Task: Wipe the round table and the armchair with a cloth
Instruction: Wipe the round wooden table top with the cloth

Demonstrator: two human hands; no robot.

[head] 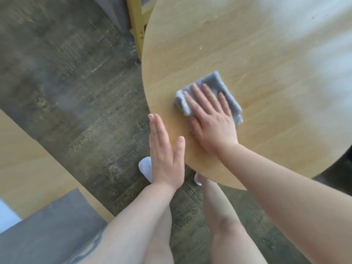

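Observation:
A round light-wood table [247,44] fills the upper right of the head view. On it, near its left edge, lies a folded grey cloth [213,81]. My right hand [211,119] presses flat on the cloth with straight, spread fingers. Held flat at the table's left rim is my left hand [163,151], fingers straight and together and its thumb lying on the tabletop; it holds nothing. A few pale specks dot the tabletop beyond the cloth. At the lower left a wooden arm [28,159] and a grey cushion [49,231] show, probably the armchair.
Dark wood-pattern floor [76,82] lies between the table and the furniture at the lower left. A yellow wooden frame [137,21] stands behind the table's left edge. My legs and white slippers [145,166] are below the table rim.

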